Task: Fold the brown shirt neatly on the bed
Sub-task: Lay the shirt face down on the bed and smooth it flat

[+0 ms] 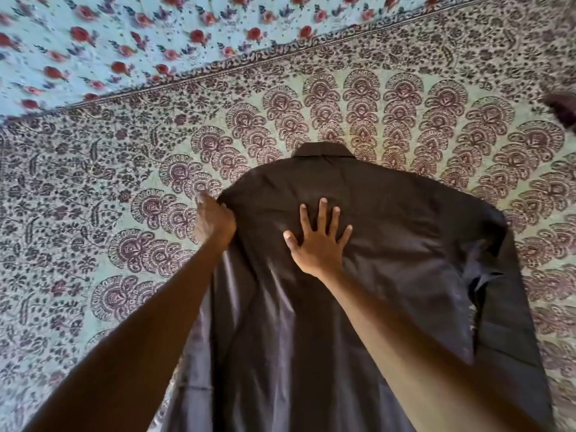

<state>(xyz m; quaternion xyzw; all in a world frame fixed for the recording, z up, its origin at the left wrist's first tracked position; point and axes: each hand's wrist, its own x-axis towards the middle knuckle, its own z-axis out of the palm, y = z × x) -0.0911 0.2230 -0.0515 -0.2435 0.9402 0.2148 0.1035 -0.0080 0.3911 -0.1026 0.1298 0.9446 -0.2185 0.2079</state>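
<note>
The brown shirt (pixel 358 275) is laid back-side up on the bed, over the paisley-printed bedspread (pixel 109 188), with its collar (pixel 322 149) pointed away from the person, so that the sides can be folded inward over the back. The right hand (pixel 316 244) is pressed flat on the upper back, fingers spread wide, apparently to pin the cloth and mark a fold line. The left shoulder edge is gripped by the left hand (pixel 213 221), whose fingers are curled closed around the fabric, probably so that this side can be drawn over. The right side is already turned in along the far edge. A rose-patterned blue sheet (pixel 93 42) is seen beyond the bedspread.
</note>
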